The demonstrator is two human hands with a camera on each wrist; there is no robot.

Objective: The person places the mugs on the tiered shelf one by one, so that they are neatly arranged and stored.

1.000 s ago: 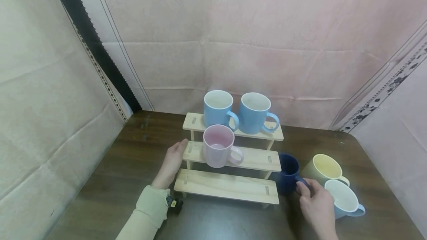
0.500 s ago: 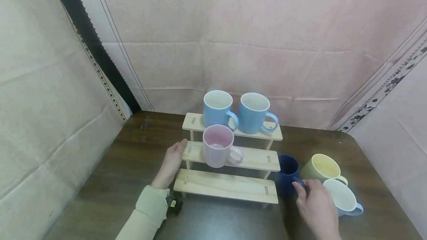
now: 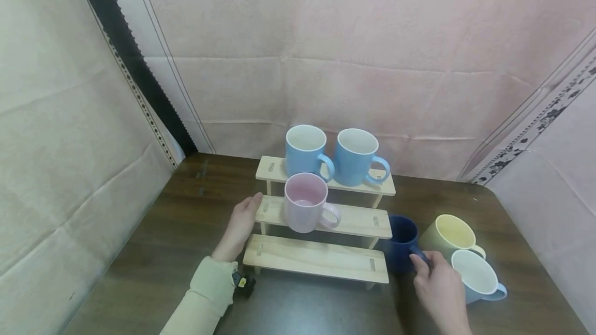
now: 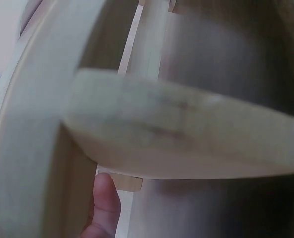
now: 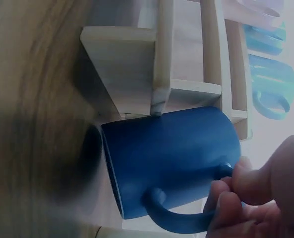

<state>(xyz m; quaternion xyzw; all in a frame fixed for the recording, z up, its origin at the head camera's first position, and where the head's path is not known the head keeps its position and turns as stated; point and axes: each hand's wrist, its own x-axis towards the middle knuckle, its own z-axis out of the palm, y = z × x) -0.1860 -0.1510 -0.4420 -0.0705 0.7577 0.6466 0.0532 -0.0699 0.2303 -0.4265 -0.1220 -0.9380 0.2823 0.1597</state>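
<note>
A three-tier wooden display rack (image 3: 316,260) stands mid-table. My left hand (image 3: 239,226) grips the left end of its middle shelf; in the left wrist view the thumb (image 4: 106,201) shows against the wood, other fingers hidden. By the rack's right end is a dark blue mug (image 3: 400,244), its handle pinched between the thumb and fingers of my right hand (image 3: 440,283). From the right wrist view (image 5: 172,158) of that mug, its side is close to the rack; I cannot tell whether its base touches the table. A pink mug (image 3: 302,211) sits on the middle shelf.
Two light blue mugs (image 3: 304,154) stand on the top shelf, handles to the right. To the right of my right hand, a yellow mug (image 3: 442,242) and a pale blue mug (image 3: 475,275) are on the dark wooden table (image 3: 186,237). Cloth (image 3: 396,66) hangs behind.
My right hand has shifted slightly on the blue mug's handle, while the mug stays nearly in place. The left hand keeps its hold on the rack.
</note>
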